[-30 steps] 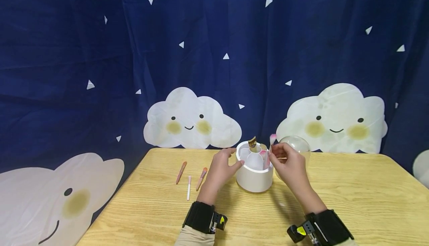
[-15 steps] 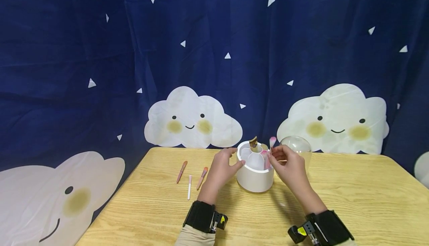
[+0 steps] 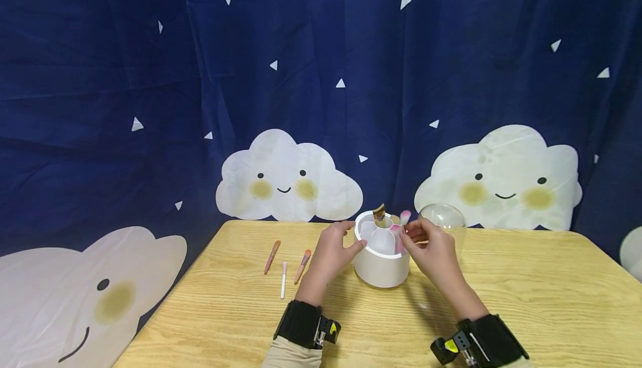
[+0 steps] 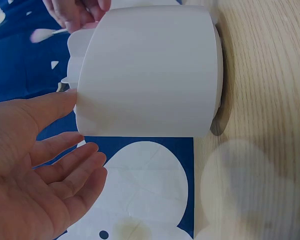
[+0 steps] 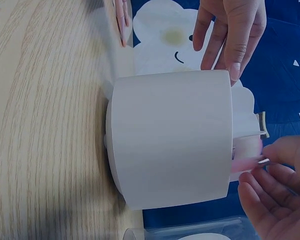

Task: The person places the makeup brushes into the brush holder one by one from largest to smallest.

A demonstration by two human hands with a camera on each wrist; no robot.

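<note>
My right hand pinches a makeup brush with pink-and-white bristles, held upright over the right side of a round white brush holder. Pink shows in the compartment below those fingers; what it belongs to is partly hidden. At the holder's left, my left hand touches the rim with the thumb, its other fingers extended and loosely bent beside the wall, as the left wrist view shows. A brown-and-gold brush head rises from the holder's centre.
To the left on the wooden table lie a reddish-brown brush, a white-handled brush and an orange-tipped brush. A clear dome cover stands behind my right hand. A blue cloud-print curtain hangs behind the table.
The makeup brush in my right hand has dropped slightly lower and tipped a little left toward the holder. My left hand has stayed at the rim.
</note>
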